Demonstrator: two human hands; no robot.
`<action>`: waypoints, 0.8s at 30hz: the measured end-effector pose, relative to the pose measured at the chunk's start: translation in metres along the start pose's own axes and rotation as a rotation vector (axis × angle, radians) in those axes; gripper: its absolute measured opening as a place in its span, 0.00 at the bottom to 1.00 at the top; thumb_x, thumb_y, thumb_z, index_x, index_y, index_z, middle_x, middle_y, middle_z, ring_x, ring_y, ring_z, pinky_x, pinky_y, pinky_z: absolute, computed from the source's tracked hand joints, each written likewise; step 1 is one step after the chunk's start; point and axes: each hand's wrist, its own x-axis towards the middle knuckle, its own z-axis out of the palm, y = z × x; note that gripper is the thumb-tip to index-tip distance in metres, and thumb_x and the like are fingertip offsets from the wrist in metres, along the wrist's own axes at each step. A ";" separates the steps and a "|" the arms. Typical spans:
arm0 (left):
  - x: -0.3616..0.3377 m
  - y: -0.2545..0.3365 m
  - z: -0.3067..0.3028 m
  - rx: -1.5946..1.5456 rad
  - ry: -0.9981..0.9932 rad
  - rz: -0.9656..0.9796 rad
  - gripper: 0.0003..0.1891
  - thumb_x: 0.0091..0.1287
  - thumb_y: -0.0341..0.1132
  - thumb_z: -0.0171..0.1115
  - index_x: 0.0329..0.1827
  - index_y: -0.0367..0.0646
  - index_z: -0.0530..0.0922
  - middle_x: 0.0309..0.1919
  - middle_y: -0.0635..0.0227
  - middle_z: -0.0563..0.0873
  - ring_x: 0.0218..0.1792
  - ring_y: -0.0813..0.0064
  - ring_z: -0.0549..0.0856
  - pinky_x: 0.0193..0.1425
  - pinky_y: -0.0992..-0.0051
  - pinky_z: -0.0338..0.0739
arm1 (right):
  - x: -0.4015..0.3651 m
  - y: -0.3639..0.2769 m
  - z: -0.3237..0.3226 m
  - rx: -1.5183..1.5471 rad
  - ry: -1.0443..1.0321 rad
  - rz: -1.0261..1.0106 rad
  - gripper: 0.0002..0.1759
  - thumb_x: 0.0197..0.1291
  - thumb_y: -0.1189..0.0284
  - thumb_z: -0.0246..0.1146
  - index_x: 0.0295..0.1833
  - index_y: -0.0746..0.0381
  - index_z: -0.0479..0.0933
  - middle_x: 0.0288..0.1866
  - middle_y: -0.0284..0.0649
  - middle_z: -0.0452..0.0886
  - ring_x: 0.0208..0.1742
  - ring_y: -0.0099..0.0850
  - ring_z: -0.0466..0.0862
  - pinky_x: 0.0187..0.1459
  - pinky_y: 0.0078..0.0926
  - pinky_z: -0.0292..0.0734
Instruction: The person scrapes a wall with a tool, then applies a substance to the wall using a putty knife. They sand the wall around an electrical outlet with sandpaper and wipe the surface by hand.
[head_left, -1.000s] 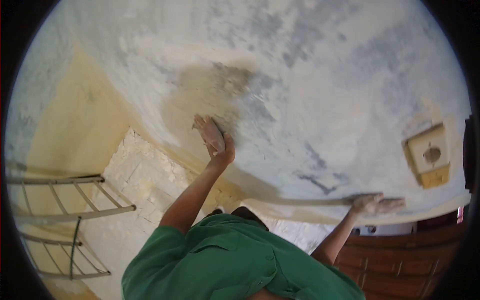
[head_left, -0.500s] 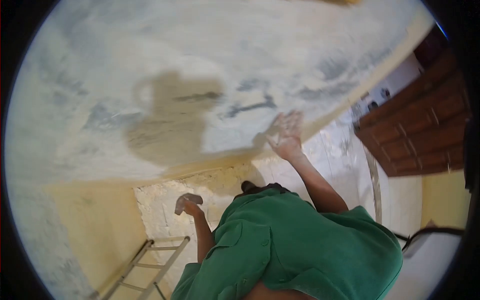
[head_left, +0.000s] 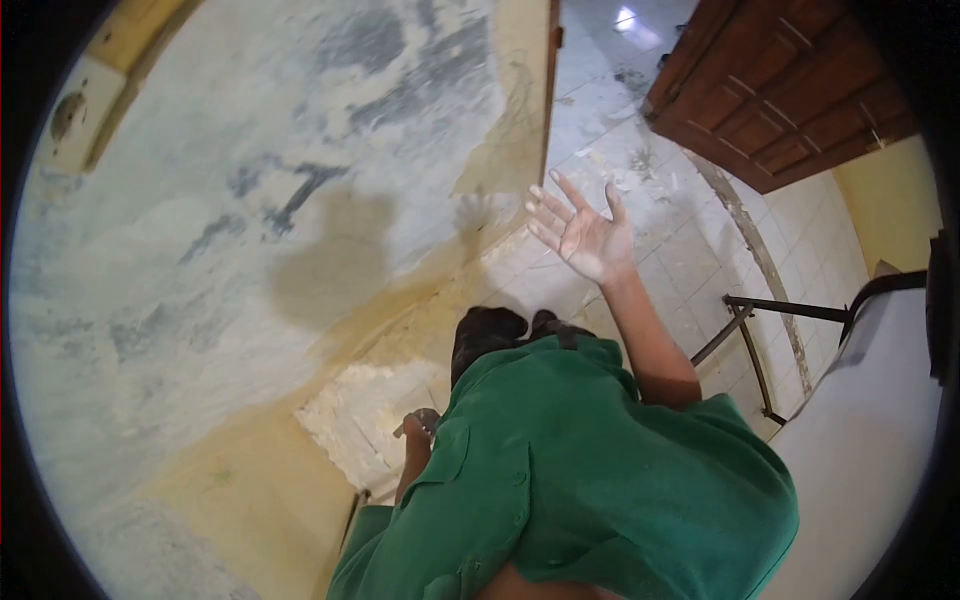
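Held piece: a small pale grey piece sits low in the view, just beside the edge of the green shirt; it is too small to tell what it is.
Left hand: the left hand is down by the body, its grip together around the small pale grey piece, with the wrist hidden behind the shirt.
Right hand: the right hand is raised in the air over the floor, palm showing, its grip apart with all fingers spread and nothing in it; it is near the wall but touches nothing.
Wall: the scraped grey-white plaster wall fills the left side, with patches of yellow paint along its lower edge and a dark shadow falling on it.
Wall box: a pale yellow square box is set in the wall at the upper left.
Clothing: a green button-up shirt covers the lower middle.
Floor: the dusty white tiled floor has debris scattered on it.
Door: a brown panelled wooden door stands at the upper right.
Frame: a black metal tube frame stands on the floor, to the right of the raised arm.
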 end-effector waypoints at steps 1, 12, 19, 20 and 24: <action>0.006 0.006 0.017 0.021 -0.038 0.004 0.17 0.65 0.48 0.47 0.52 0.54 0.72 0.49 0.67 0.76 0.50 0.64 0.74 0.50 0.56 0.71 | -0.006 -0.003 0.004 -0.010 -0.005 -0.023 0.42 0.61 0.41 0.49 0.72 0.57 0.57 0.69 0.53 0.63 0.69 0.48 0.64 0.68 0.47 0.59; -0.115 0.104 0.151 0.276 -0.078 0.362 0.16 0.64 0.45 0.48 0.53 0.56 0.73 0.46 0.69 0.79 0.47 0.66 0.78 0.48 0.54 0.71 | -0.071 -0.033 -0.019 0.152 -0.060 -0.272 0.42 0.61 0.42 0.50 0.72 0.60 0.58 0.72 0.51 0.60 0.70 0.47 0.63 0.69 0.48 0.56; -0.111 0.105 0.144 0.214 -0.052 0.355 0.14 0.63 0.45 0.50 0.50 0.58 0.74 0.44 0.70 0.76 0.45 0.65 0.75 0.48 0.58 0.70 | -0.057 -0.033 0.000 0.080 -0.133 -0.234 0.42 0.63 0.45 0.51 0.71 0.66 0.55 0.73 0.50 0.57 0.71 0.46 0.62 0.69 0.46 0.58; -0.100 0.107 0.137 0.215 -0.019 0.341 0.14 0.63 0.44 0.51 0.50 0.57 0.74 0.41 0.71 0.77 0.42 0.65 0.76 0.46 0.57 0.71 | -0.051 -0.032 0.001 0.086 -0.094 -0.231 0.37 0.63 0.48 0.52 0.66 0.66 0.62 0.71 0.50 0.61 0.70 0.45 0.64 0.68 0.45 0.60; -0.076 0.101 0.100 0.169 0.037 0.151 0.15 0.64 0.47 0.48 0.50 0.56 0.74 0.46 0.70 0.76 0.46 0.64 0.74 0.46 0.59 0.71 | -0.007 -0.031 -0.049 -0.073 0.134 -0.153 0.16 0.64 0.57 0.56 0.39 0.61 0.75 0.52 0.48 0.78 0.59 0.42 0.76 0.60 0.42 0.69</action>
